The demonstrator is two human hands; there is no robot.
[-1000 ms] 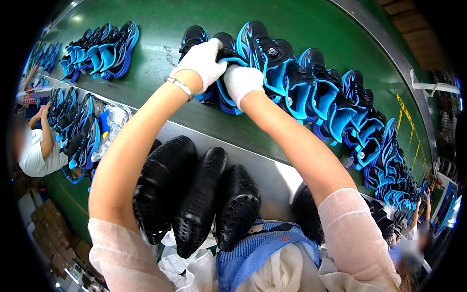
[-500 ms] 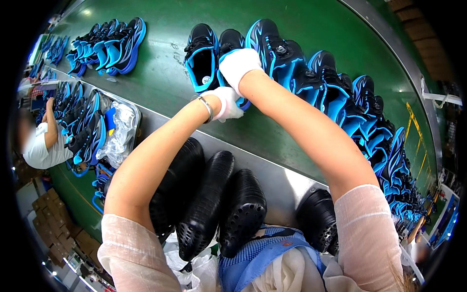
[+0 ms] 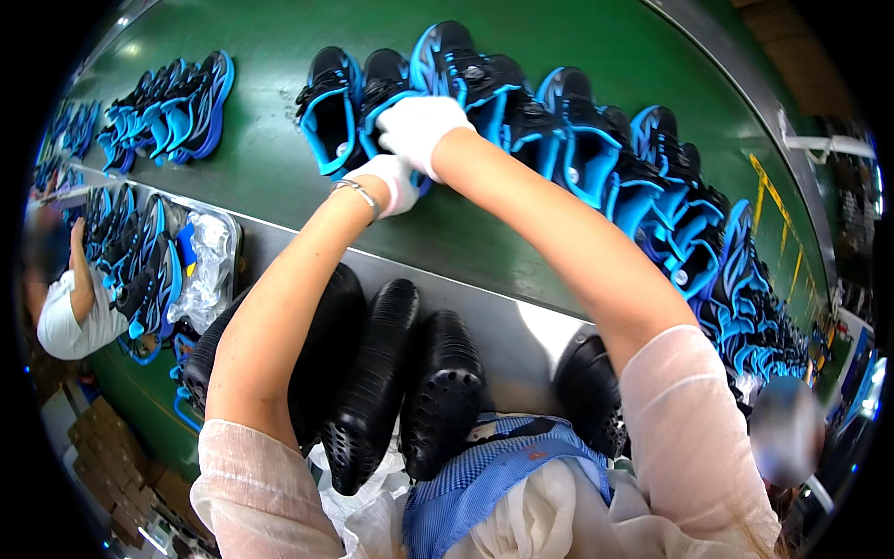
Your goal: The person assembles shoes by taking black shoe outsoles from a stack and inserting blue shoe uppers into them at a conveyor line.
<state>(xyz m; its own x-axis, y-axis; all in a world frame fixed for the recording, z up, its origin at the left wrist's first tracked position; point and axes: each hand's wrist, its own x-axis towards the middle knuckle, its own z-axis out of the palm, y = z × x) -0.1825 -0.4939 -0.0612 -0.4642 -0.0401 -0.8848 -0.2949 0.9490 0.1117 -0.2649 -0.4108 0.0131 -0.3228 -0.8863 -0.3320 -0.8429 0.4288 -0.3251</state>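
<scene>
Both my hands wear white gloves and are at a black-and-blue sneaker (image 3: 385, 73), second from the left in a row on the green conveyor belt (image 3: 279, 191). My right hand (image 3: 425, 130) is closed over the sneaker's collar from above. At its heel end, my left hand (image 3: 389, 184) is closed too, its fingertips mostly hidden. The opening of this sneaker lies behind my gloves. Just left stands another sneaker (image 3: 329, 112), its opening toward me. Close by on the right is a taller-looking sneaker (image 3: 445, 47), toe pointing away.
More sneakers (image 3: 596, 158) run along the belt to the right; another group (image 3: 172, 107) stands far left. Black perforated shoe lasts (image 3: 372, 373) lie on the metal ledge (image 3: 512, 345) before me. A tray (image 3: 233, 242) holds clear plastic. A co-worker (image 3: 70, 303) is at left, another person (image 3: 787, 433) at right.
The sneakers and my hands appear shifted left in the picture. My hands remain at the same sneaker, the right one now further over its collar. A person's head has come into view at right.
</scene>
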